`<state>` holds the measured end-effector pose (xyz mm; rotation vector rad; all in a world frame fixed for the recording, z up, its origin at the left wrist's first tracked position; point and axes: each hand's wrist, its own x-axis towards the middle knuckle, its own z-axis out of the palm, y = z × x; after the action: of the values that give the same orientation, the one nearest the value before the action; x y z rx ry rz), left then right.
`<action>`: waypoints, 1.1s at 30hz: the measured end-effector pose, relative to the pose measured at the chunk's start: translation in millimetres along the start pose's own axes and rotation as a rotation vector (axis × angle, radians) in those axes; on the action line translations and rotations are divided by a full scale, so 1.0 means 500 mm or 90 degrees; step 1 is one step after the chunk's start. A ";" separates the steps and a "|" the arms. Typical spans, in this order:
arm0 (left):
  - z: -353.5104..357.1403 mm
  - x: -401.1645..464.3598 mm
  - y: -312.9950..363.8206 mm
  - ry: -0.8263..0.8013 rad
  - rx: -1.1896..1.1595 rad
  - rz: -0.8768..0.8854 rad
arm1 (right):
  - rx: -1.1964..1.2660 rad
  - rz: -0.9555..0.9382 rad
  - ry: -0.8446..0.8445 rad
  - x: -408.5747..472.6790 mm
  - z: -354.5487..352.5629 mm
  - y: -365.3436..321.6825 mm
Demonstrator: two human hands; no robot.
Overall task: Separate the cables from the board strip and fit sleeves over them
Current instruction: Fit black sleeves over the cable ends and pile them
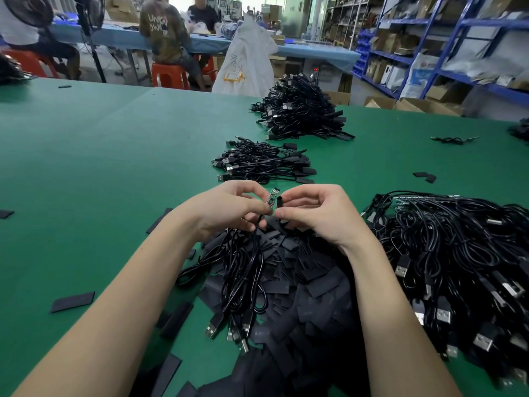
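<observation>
Above the sleeve pile (300, 270), left hand (229, 207) gripping board (272, 197), right hand (312, 210) sleeve (279, 202).

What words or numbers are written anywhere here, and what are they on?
"UNKN" over "OWN": back of a seated person's shirt.
Handwritten marks and a yellow label on the white plastic bag: unreadable.
Red digits on a dark box behind the far cable pile: too blurred.
Shelf boxes' print: too small.

Two hands (229, 207) (312, 213) — three cable heaps (300, 110) (263, 164) (458, 253), one sleeve pile (300, 270).
</observation>
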<state>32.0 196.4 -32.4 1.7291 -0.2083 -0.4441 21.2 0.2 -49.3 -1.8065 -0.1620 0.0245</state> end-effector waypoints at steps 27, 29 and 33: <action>-0.007 0.010 -0.006 -0.114 -0.090 0.031 | 0.411 -0.009 0.086 -0.005 -0.015 -0.014; -0.006 0.008 -0.005 -0.117 -0.101 0.038 | 0.420 0.011 0.056 -0.007 -0.015 -0.015; -0.004 0.008 -0.005 -0.111 -0.106 0.048 | 0.439 0.066 -0.005 -0.011 -0.017 -0.016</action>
<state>36.1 197.5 -35.4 1.5148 -0.3511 -0.5422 15.8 -7.0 -40.0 -1.1243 -0.0533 0.1434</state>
